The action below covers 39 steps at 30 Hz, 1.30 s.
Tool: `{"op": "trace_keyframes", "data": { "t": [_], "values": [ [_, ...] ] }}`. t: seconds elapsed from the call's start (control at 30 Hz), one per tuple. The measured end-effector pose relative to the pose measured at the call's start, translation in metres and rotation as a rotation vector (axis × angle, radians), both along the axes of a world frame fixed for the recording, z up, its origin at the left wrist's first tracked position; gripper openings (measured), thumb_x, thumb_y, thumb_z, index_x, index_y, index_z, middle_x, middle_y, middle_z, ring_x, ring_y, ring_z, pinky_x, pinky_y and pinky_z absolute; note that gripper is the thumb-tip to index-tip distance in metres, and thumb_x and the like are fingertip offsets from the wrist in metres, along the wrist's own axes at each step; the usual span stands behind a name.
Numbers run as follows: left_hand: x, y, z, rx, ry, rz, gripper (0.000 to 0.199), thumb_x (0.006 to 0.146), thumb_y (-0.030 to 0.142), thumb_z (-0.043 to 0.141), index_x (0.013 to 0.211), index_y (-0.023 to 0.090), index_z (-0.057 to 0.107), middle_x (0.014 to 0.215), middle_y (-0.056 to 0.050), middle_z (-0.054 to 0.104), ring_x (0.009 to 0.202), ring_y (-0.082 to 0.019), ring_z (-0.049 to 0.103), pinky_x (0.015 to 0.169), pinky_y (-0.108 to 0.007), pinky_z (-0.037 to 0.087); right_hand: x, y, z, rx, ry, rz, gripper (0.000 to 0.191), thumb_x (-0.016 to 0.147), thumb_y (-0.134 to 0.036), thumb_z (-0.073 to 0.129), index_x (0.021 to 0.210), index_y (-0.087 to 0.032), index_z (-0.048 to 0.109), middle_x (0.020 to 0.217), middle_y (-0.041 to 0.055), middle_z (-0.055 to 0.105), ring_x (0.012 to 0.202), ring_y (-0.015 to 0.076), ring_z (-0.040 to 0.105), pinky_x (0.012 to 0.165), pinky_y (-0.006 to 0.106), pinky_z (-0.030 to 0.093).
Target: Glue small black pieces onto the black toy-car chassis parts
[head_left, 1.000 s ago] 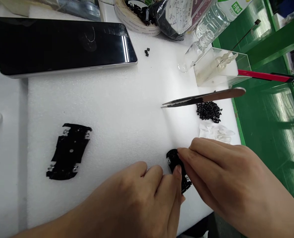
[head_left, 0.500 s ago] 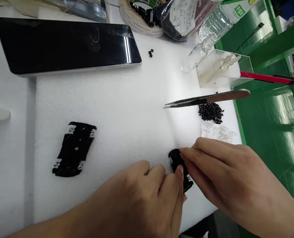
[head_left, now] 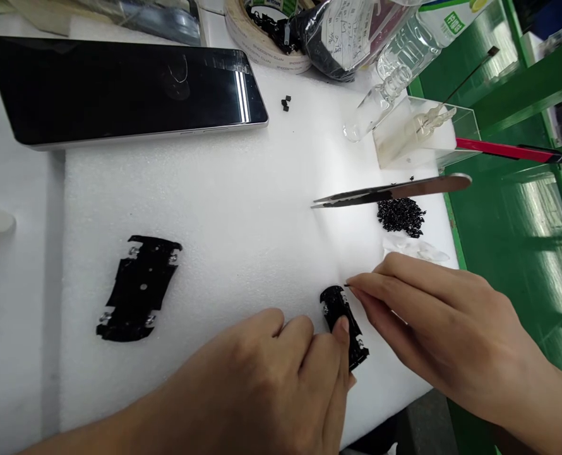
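Observation:
My left hand (head_left: 281, 366) is closed around a small black toy-car chassis (head_left: 340, 309), thumb pressed on its face. Shiny metallic bits show at the chassis's cut-out corners. Just above its upper right edge, my right hand (head_left: 432, 322) pinches a tiny black part (head_left: 347, 285) between thumb and forefinger; its shape is too small to make out. A second, similar black chassis (head_left: 141, 287) lies flat on the white foam sheet (head_left: 243, 208) at left. Tweezers (head_left: 389, 191) rest beyond my right hand, their tips pointing left, beside a pile of tiny black parts (head_left: 401, 217).
A large dark-screened phone or tablet (head_left: 129, 88) lies at the back left. Along the back are a tape roll (head_left: 266, 50), a black plastic bag (head_left: 331, 41) and a glass bottle (head_left: 373, 107). A clear box (head_left: 399, 139) and red-handled tool (head_left: 503, 149) stand at right.
My right hand has drawn slightly up and off the chassis, and the tiny black part now shows at its fingertips. My left hand keeps its hold. The view has shifted slightly.

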<state>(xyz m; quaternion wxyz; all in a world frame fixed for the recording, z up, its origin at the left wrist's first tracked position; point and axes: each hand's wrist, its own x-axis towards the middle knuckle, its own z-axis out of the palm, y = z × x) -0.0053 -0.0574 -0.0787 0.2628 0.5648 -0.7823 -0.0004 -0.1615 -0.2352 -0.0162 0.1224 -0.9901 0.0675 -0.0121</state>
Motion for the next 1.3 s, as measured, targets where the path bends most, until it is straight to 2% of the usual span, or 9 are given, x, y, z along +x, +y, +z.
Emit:
{"op": "trace_keyframes", "data": {
  "t": [0.1, 0.23, 0.33, 0.43, 0.7, 0.83, 0.97, 1.13, 1.3],
  "values": [
    [-0.002, 0.001, 0.001, 0.009, -0.011, 0.03, 0.022, 0.105, 0.02, 0.071, 0.121, 0.007, 0.079, 0.08, -0.003, 0.07, 0.062, -0.018, 0.057, 0.044, -0.038, 0.044, -0.014, -0.004, -0.017, -0.005, -0.159, 0.076, 0.022, 0.104, -0.002, 0.063, 0.124, -0.005, 0.073, 0.099, 0.01, 0.07, 0.084, 0.018, 0.068, 0.067, 0.034, 0.053],
    [-0.004, 0.002, 0.003, -0.027, 0.038, 0.032, 0.021, 0.108, 0.03, 0.069, 0.117, 0.013, 0.077, 0.081, -0.005, 0.07, 0.068, -0.018, 0.061, 0.055, -0.034, 0.053, -0.019, -0.004, -0.032, 0.016, -0.283, 0.144, 0.026, 0.097, 0.005, 0.068, 0.122, 0.007, 0.072, 0.09, 0.0144, 0.07, 0.09, 0.0258, 0.071, 0.071, 0.04, 0.059],
    [-0.004, -0.001, 0.002, -0.044, 0.07, 0.016, 0.026, 0.11, 0.038, 0.065, 0.115, 0.015, 0.074, 0.083, -0.006, 0.07, 0.071, -0.019, 0.063, 0.062, -0.034, 0.057, -0.012, -0.002, -0.032, -0.037, -0.284, 0.166, 0.02, 0.091, 0.009, 0.076, 0.109, 0.004, 0.074, 0.084, 0.0122, 0.071, 0.087, 0.0255, 0.072, 0.069, 0.04, 0.06],
    [-0.004, -0.001, 0.001, -0.042, 0.071, 0.009, 0.025, 0.111, 0.038, 0.063, 0.112, 0.015, 0.073, 0.083, -0.005, 0.069, 0.072, -0.018, 0.062, 0.063, -0.034, 0.057, -0.006, -0.003, -0.028, -0.053, -0.255, 0.188, 0.012, 0.096, 0.005, 0.073, 0.105, -0.001, 0.073, 0.082, 0.0093, 0.071, 0.087, 0.0246, 0.074, 0.068, 0.039, 0.062],
    [-0.004, 0.003, 0.002, 0.017, -0.009, 0.031, 0.015, 0.106, 0.027, 0.071, 0.11, 0.012, 0.075, 0.077, -0.001, 0.063, 0.064, -0.016, 0.054, 0.05, -0.034, 0.043, -0.006, -0.003, -0.031, -0.036, -0.277, 0.191, 0.012, 0.094, 0.007, 0.073, 0.104, 0.0, 0.073, 0.078, 0.0089, 0.07, 0.084, 0.0244, 0.073, 0.065, 0.039, 0.062],
    [-0.003, 0.0, 0.001, -0.026, 0.03, 0.016, 0.023, 0.11, 0.037, 0.064, 0.111, 0.015, 0.073, 0.083, -0.004, 0.067, 0.073, -0.018, 0.062, 0.062, -0.034, 0.056, -0.008, -0.002, -0.033, -0.028, -0.302, 0.165, 0.015, 0.095, 0.006, 0.073, 0.106, -0.003, 0.074, 0.079, 0.0065, 0.069, 0.084, 0.0225, 0.073, 0.066, 0.037, 0.062],
    [-0.004, -0.001, 0.0, -0.034, 0.052, 0.008, 0.027, 0.11, 0.041, 0.063, 0.112, 0.016, 0.072, 0.088, -0.007, 0.069, 0.078, -0.02, 0.064, 0.069, -0.037, 0.061, -0.011, -0.002, -0.035, -0.017, -0.301, 0.156, 0.016, 0.093, 0.005, 0.075, 0.109, 0.0, 0.074, 0.085, 0.0104, 0.072, 0.087, 0.024, 0.074, 0.067, 0.039, 0.063],
    [-0.004, 0.002, -0.001, -0.018, 0.025, 0.006, 0.021, 0.109, 0.033, 0.066, 0.114, 0.014, 0.075, 0.084, -0.004, 0.069, 0.071, -0.018, 0.061, 0.059, -0.034, 0.054, -0.011, -0.003, -0.039, -0.005, -0.34, 0.159, 0.018, 0.093, 0.005, 0.075, 0.111, 0.002, 0.075, 0.085, 0.012, 0.072, 0.084, 0.0238, 0.071, 0.064, 0.039, 0.061],
    [-0.004, 0.006, 0.001, 0.022, 0.0, 0.003, 0.017, 0.104, 0.023, 0.074, 0.115, 0.011, 0.077, 0.077, 0.0, 0.066, 0.06, -0.018, 0.054, 0.041, -0.039, 0.041, -0.009, -0.004, -0.038, -0.002, -0.344, 0.176, 0.016, 0.092, 0.006, 0.075, 0.108, 0.002, 0.075, 0.081, 0.0089, 0.068, 0.082, 0.023, 0.07, 0.064, 0.038, 0.061]
  ]
}}
